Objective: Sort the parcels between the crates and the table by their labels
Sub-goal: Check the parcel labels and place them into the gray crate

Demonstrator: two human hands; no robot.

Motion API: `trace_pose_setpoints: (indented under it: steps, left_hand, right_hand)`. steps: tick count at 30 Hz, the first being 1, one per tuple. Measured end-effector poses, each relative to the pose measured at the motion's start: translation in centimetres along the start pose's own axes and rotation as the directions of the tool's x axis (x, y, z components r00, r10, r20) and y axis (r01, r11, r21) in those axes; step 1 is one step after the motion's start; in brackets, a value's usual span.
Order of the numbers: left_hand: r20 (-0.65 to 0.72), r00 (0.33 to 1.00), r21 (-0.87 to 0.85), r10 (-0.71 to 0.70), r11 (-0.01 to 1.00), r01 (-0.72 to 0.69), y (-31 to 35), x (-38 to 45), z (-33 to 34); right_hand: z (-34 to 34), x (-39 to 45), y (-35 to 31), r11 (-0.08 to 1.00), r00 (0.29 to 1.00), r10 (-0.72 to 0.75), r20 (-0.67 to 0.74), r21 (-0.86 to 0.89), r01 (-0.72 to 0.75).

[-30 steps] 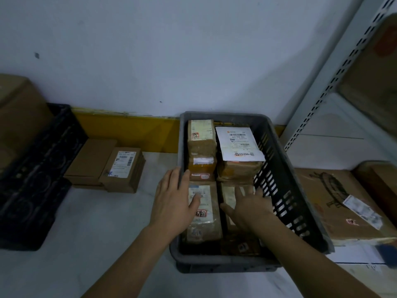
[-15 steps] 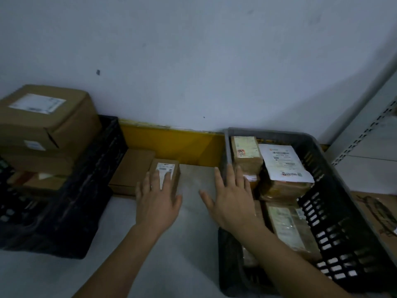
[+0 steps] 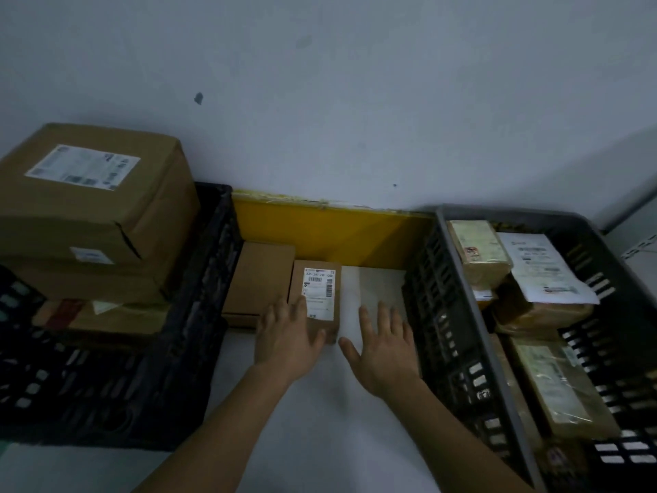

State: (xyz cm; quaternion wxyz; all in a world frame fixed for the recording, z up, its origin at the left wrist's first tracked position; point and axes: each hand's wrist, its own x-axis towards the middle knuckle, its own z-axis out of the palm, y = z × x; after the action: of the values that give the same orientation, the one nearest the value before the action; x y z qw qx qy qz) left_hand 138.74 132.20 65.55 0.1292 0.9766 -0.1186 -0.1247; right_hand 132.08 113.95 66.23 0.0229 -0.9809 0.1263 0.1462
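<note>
My left hand (image 3: 288, 339) flat, fingers spread, resting on near end of small labelled carton (image 3: 317, 298), holding nothing; likely steadying it to read label. My right hand (image 3: 382, 345) wide, empty, hovering over bare white table (image 3: 313, 432) just beside carton. Carton: matte brown card, crisp edges, white barcode sticker up. Plain flat carton (image 3: 259, 279) touching its left side. Black lattice crate (image 3: 117, 378) left, stacked big cartons. Grey slotted crate (image 3: 497, 350) right, tape-wrapped glossy parcels (image 3: 476, 254).
</note>
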Motion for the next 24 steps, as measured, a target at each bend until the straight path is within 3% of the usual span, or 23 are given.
trace_pose_setpoints:
  steps: [9, 17, 24]
  left_hand:
    - [0.132, 0.991, -0.027, -0.016, 0.999, 0.02, -0.3, 3.9, 3.0]
    - [0.088, 0.988, 0.008, -0.13, 0.992, 0.129, 1.2, 5.9, 4.7]
    - [0.039, 0.999, -0.13, 0.025, 0.991, -0.02, 0.6, 6.1, 4.8]
  right_hand:
    - [3.6, 2.5, -0.7, 1.0, 0.995, -0.012, 0.094, 0.028, 0.009]
    - [5.0, 3.7, 1.0, 0.998, 0.993, -0.015, 0.119, 0.06, 0.008]
    - [5.0, 6.0, -0.9, 0.987, 0.996, -0.031, 0.079, 0.159, 0.018]
